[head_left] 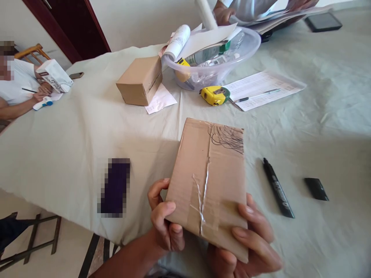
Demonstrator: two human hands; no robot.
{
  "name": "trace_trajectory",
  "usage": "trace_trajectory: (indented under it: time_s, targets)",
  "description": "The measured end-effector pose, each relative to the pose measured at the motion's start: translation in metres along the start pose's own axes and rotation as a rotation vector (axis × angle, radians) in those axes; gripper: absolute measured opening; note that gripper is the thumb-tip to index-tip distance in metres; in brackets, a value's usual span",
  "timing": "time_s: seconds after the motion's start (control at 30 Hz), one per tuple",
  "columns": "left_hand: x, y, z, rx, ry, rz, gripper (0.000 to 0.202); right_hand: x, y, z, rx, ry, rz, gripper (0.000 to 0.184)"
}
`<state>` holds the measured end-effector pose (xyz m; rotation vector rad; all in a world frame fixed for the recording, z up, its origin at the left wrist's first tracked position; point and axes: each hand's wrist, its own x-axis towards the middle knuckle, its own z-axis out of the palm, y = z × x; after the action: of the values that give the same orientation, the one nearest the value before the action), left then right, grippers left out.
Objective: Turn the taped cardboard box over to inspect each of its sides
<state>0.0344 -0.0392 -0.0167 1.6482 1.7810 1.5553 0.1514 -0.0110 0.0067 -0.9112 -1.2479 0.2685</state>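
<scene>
I hold a flat cardboard box [211,177] over the near table edge, its far end resting toward the cloth. Clear tape runs down its middle seam and black marker scribbles cover its far right corner. My left hand [164,220] grips its near left corner, fingers curled around the edge. My right hand [249,243] supports its near right corner from below, with two fingers over the top face. A black marker [278,188] lies on the cloth just right of the box, and a small black cap-like piece [316,189] lies farther right.
A smaller cardboard box [140,80] sits on a paper slip at the back. A clear plastic bowl [246,50] holds papers and tools, with a yellow tape measure [214,95], a printed sheet [263,88] and a pen beside it. Another person sits at far left holding a white carton [54,75]; someone else's hand is at the far end.
</scene>
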Motion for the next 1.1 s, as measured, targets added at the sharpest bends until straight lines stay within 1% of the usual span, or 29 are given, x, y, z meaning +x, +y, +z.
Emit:
trace_trajectory:
  time_s: [0.07, 0.1, 0.17, 0.27, 0.37, 0.5, 0.57, 0.67, 0.77, 0.87, 0.93, 1.0, 1.07, 1.1]
  targets:
    - [0.013, 0.008, 0.000, -0.056, 0.120, 0.159, 0.036, 0.002, 0.002, -0.001, 0.011, -0.050, -0.001, 0.022]
    - [0.018, 0.012, 0.001, -0.079, 0.157, 0.215, 0.033, 0.003, 0.004, -0.002, 0.018, -0.075, -0.012, 0.021]
    - [0.027, 0.016, 0.001, -0.106, 0.164, 0.256, 0.031, 0.007, 0.006, -0.001, 0.030, -0.103, -0.043, 0.021]
    - [0.034, 0.014, -0.001, -0.117, 0.156, 0.297, 0.031, 0.010, 0.005, 0.002, 0.030, -0.122, -0.085, 0.023]
    - [0.040, 0.010, -0.007, -0.153, 0.136, 0.276, 0.031, 0.007, -0.003, 0.001, 0.007, -0.146, -0.116, 0.029]
    - [0.048, 0.012, -0.020, -0.243, 0.106, 0.164, 0.039, -0.001, -0.026, -0.010, -0.114, -0.242, -0.140, 0.034]
    - [0.049, 0.018, -0.027, -0.252, 0.077, 0.114, 0.043, -0.003, -0.040, -0.014, -0.221, -0.259, -0.158, 0.031]
    - [0.043, 0.029, -0.037, -0.237, -0.005, 0.114, 0.044, -0.001, -0.054, -0.015, -0.360, -0.213, -0.204, 0.022]
    - [0.031, 0.036, -0.041, -0.233, -0.090, 0.166, 0.047, 0.001, -0.059, -0.010, -0.441, -0.172, -0.226, 0.018]
    - [0.022, 0.036, -0.042, -0.237, -0.129, 0.210, 0.054, 0.001, -0.058, -0.001, -0.487, -0.179, -0.208, 0.014]
    - [0.021, 0.035, -0.041, -0.220, -0.134, 0.211, 0.057, 0.001, -0.057, 0.004, -0.491, -0.186, -0.201, 0.013]
    - [0.022, 0.034, -0.040, -0.194, -0.117, 0.190, 0.056, 0.005, -0.059, 0.007, -0.461, -0.197, -0.200, 0.014]
    - [0.026, 0.034, -0.041, -0.171, -0.095, 0.165, 0.054, 0.012, -0.061, 0.002, -0.401, -0.225, -0.209, 0.017]
    - [0.028, 0.034, -0.041, -0.163, -0.089, 0.156, 0.052, 0.017, -0.060, -0.003, -0.367, -0.236, -0.224, 0.018]
